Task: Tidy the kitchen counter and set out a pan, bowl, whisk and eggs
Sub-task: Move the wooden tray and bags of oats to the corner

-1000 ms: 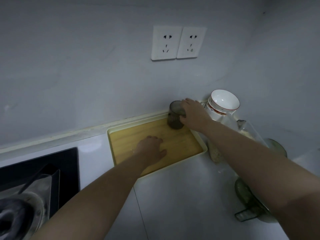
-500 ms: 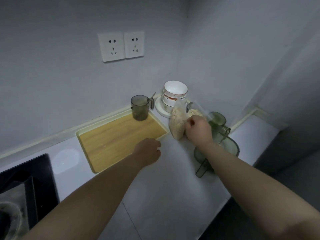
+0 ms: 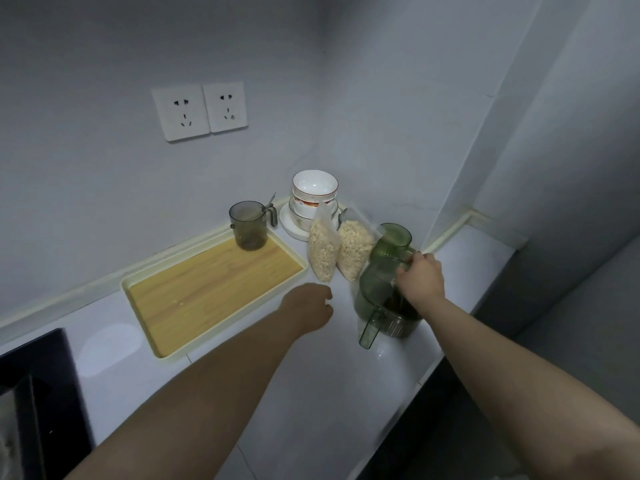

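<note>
Head view, only one available.

- R hand [image 3: 420, 277] is gripping the stacked green jugs [image 3: 382, 275]. Fingers are curling over the rim/handle zone of the upper jug; exact part can't be told. The lower jug's handle is pointing near-left, toward the camera.
- L hand [image 3: 308, 311] is hovering over the counter [image 3: 294, 375], just off the near-right corner of the tray [image 3: 207, 289]. Fingers are loosely curled, holding nothing.
- Bowl stack [image 3: 314, 194] is sitting on a white plate [image 3: 290, 224] in the far corner, upright. A smoky cup [image 3: 248, 226] is occupying the tray's far-right corner. Rest of the tray is showing bare wood grain.
- Two clear bags of flakes [image 3: 323, 252] are leaning upright btw the jugs and the tray, in front of the plate.
- Hob [image 3: 34, 393] is showing at lower left. Pan, whisk and eggs aren't in view.

Key relation (judgement): if the jugs are going to the tray, it's lying to the L of the R hand, w/ the bags and the L hand standing in the path. A lift up and over, or round the near side, is looking needed. For the bowls, both hands are about equally near, but the bags are blocking the L hand's straight line. The R hand is busy, so the bowls are prob. waiting.
</note>
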`<state>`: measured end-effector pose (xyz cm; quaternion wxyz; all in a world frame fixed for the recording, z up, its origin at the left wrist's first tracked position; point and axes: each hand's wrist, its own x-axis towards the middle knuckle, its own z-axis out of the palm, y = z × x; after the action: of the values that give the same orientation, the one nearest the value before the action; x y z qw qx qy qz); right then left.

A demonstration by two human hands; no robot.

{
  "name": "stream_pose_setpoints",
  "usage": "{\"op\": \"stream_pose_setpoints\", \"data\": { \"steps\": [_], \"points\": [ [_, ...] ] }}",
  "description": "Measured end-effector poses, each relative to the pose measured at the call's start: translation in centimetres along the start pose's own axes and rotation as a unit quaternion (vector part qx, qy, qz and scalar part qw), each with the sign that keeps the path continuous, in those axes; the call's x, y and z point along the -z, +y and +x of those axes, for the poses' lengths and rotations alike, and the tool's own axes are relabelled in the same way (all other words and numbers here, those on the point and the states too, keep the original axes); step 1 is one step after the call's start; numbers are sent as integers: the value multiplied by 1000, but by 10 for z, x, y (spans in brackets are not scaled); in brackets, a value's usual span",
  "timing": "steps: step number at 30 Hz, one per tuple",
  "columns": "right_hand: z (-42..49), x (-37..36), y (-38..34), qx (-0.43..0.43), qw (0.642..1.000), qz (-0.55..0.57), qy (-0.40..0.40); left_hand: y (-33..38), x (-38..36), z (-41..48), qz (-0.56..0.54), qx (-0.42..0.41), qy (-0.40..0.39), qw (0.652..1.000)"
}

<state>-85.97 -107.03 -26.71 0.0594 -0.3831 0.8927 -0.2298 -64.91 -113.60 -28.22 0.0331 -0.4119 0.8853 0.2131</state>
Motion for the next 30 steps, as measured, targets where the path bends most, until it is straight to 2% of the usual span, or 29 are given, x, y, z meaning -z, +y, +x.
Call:
{"op": "stream_pose_setpoints", "data": {
  "steps": [7, 12, 15, 19, 27, 30],
  "points": [
    [44, 2, -10, -1, 1000, 14, -8, 28, 19, 31, -46, -7, 47, 998],
    [76, 1, -1, -15, 992, -77, -97, 50, 37, 54, -98, -41, 79, 991],
    [90, -3, 1, -16, 986, -84, -143, 54, 49, 72, -92, -65, 115, 987],
    [98, -13, 2, -35, 984, -86, -155, 51, 71, 99, -43, -99, 153, 982],
    [116, -29, 14, -56, 978, -81, -183, 50, 93, 166, -16, -115, 184, 976],
    [121, -35, 17, -54, 979, -86, -176, 54, 96, 198, 22, -97, 158, 982]
  ]
}}
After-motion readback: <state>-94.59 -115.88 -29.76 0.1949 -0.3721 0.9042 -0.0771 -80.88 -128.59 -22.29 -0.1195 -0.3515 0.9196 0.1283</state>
